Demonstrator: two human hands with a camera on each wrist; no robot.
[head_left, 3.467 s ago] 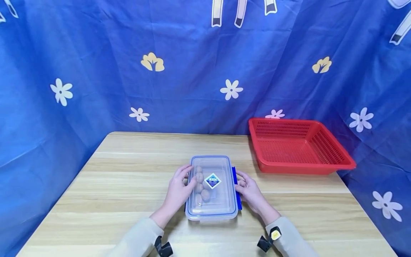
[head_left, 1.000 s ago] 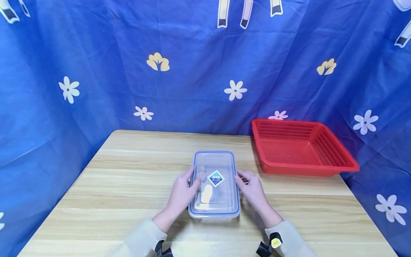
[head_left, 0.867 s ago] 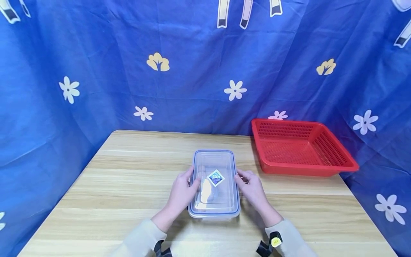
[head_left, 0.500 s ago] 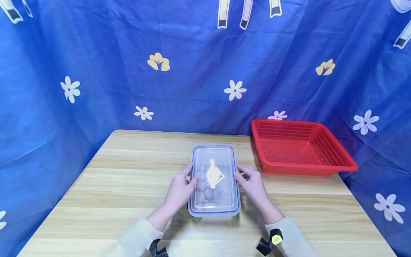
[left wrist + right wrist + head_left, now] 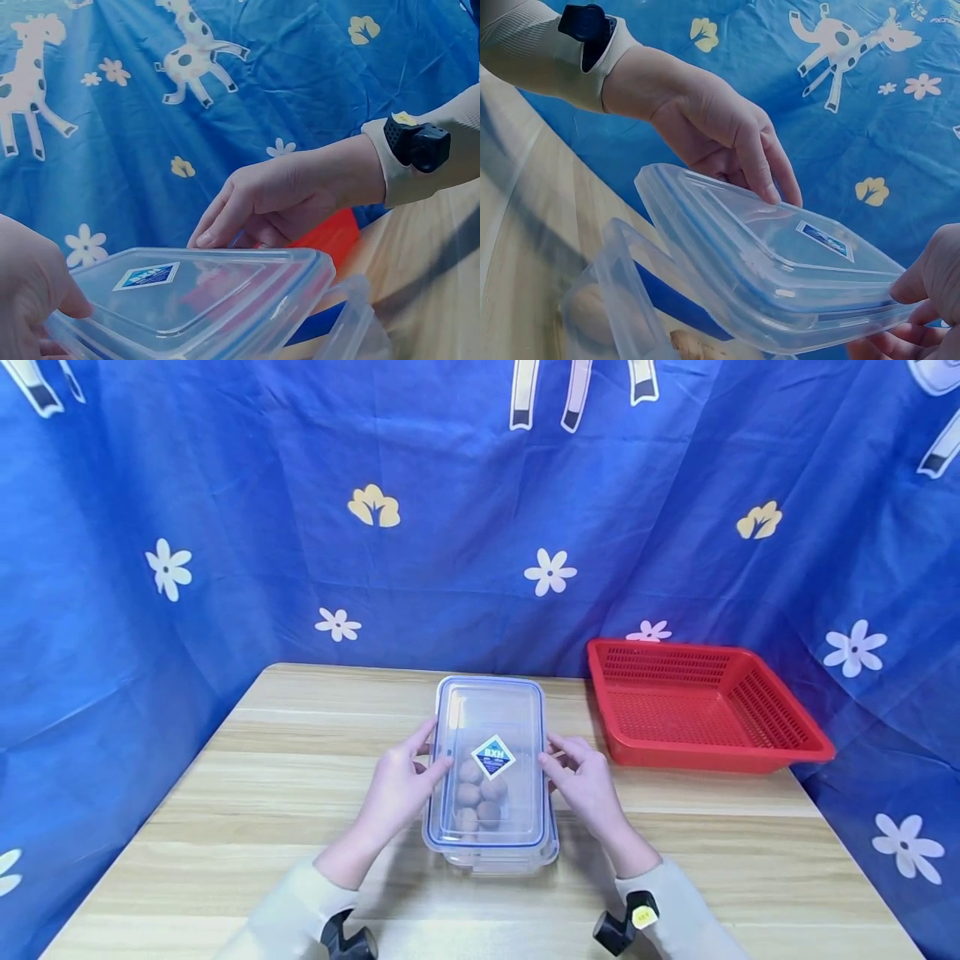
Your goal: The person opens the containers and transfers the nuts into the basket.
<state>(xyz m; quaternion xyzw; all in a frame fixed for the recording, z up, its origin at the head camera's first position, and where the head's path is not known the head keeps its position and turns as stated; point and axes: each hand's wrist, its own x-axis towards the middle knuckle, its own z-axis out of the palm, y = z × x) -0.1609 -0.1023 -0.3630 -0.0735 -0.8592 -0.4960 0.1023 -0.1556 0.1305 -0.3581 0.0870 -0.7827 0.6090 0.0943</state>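
Blue cloth (image 5: 450, 597) hangs behind a wooden table (image 5: 300, 793). Between both hands is a clear lid (image 5: 487, 722), tilted over its box (image 5: 502, 861). Left hand (image 5: 397, 781) and right hand (image 5: 588, 781) pinch its opposite edges, only this thin rim between thumb and fingers. Below their grip, the box contains round brown things (image 5: 489, 812). Beyond the right hand sits a red basket (image 5: 712, 756).

I record bright, diffuse light in the head view, pale sheen on the near side of the table (image 5: 465, 937), soft shadows nearer than my left hand (image 5: 399, 783) and right hand (image 5: 587, 783), glints on the lid (image 5: 491, 714), and dimmer, bluish wrist views.
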